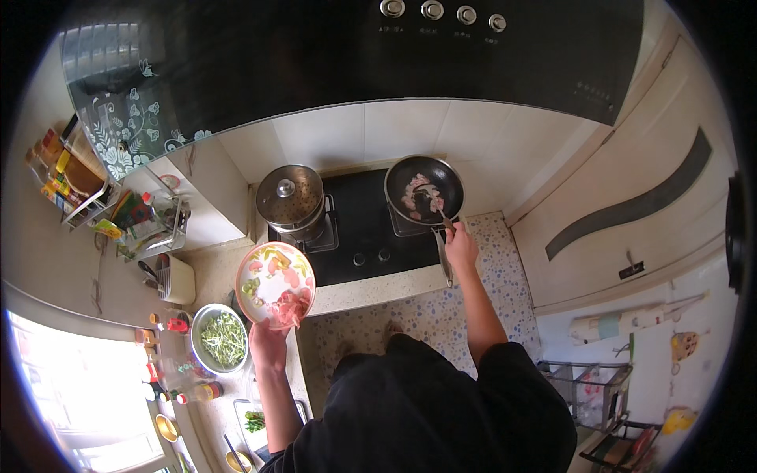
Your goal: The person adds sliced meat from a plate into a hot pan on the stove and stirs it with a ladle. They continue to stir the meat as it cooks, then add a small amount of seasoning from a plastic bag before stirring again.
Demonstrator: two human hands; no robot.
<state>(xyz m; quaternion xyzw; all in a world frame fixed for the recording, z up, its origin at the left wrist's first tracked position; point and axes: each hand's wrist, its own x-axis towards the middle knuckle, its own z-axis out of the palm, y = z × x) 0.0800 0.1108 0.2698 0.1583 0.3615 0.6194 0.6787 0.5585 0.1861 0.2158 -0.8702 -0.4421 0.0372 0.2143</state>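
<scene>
My left hand (269, 349) grips the near rim of a flower-patterned plate (263, 301) with a pink edge. Slices of raw meat (291, 307) lie on its near right side, sliced green onion (251, 290) on the left, and pale pieces that look like ginger at the far side. Over at the right burner, my right hand (461, 247) holds the handle of a spatula (447, 222). The spatula's head reaches into a black frying pan (450, 183), among pale pink pieces of meat (419, 180). The pan's handle (442, 257) points towards me, untouched.
A lidded steel pot (290, 198) occupies the left burner of the black gas hob (361, 224). Left of the plate, a metal bowl (220, 371) holds shredded greens, near several bottles (207, 391). Overhead hangs the range hood (355, 65). A door (627, 183) stands to the right.
</scene>
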